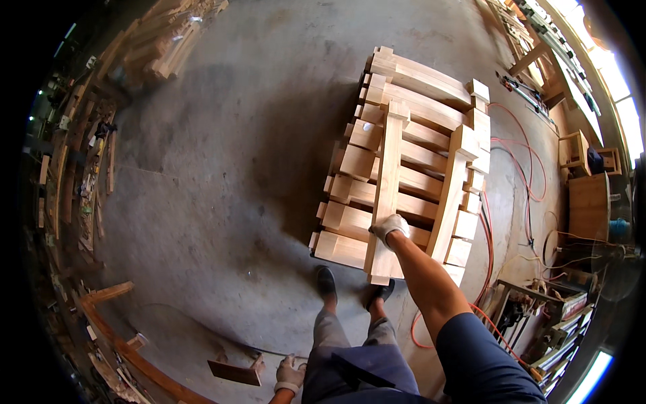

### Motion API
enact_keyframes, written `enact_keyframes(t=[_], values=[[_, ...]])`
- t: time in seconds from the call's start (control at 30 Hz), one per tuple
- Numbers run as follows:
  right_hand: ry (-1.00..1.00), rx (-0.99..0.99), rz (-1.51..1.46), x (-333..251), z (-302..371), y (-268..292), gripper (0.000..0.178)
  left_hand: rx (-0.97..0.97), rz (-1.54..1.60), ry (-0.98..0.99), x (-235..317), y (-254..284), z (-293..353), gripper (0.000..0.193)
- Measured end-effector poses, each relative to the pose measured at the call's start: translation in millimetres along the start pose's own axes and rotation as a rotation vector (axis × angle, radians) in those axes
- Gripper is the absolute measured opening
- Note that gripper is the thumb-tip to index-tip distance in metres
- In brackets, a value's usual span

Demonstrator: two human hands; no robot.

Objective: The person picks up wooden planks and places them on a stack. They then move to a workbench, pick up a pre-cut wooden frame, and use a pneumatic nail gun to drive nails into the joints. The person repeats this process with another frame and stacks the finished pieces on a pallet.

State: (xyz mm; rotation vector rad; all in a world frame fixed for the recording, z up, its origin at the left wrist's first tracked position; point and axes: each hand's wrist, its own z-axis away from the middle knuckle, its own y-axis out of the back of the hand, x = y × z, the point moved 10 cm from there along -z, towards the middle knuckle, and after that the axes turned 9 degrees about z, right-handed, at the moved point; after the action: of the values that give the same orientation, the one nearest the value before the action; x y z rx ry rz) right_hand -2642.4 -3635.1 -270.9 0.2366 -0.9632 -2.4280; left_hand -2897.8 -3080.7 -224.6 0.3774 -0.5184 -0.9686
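My right hand (pixel 390 229), in a pale work glove, grips a light wooden beam (pixel 386 182) near its close end, its fingers wrapped over the edge. The beam has wider blocks at its ends and lies lengthwise across a stack of similar wooden beams (pixel 427 111). Another beam (pixel 447 202) lies lengthwise on the stack to the right of my right hand. Low beside my left thigh hangs my left hand (pixel 289 374), also gloved. Its fingers are loosely bent and slightly apart, with nothing visible in them.
A small wooden piece (pixel 235 372) stands on the concrete floor (pixel 202 202) left of my left hand. Red hoses (pixel 528 161) run along the stack's right side. Timber and scraps (pixel 87 182) line the left; a wooden cabinet (pixel 587 205) and a rack (pixel 565 330) stand right.
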Motion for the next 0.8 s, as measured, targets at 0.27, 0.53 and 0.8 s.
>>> enact_keyframes(t=[0.27, 0.53, 0.8], values=[[-0.046, 0.021, -0.066, -15, -4, -23, 0.060, 0.021, 0.106, 0.016, -3, -1, -4, 0.038], [0.074, 0.092, 0.028, -8, 0, -51, 0.044, -0.064, -0.002, 0.067, 1, -6, -15, 0.031], [0.318, 0.164, 0.040, -8, 61, -62, 0.099, -0.085, 0.113, 0.048, 7, -12, -18, 0.034]])
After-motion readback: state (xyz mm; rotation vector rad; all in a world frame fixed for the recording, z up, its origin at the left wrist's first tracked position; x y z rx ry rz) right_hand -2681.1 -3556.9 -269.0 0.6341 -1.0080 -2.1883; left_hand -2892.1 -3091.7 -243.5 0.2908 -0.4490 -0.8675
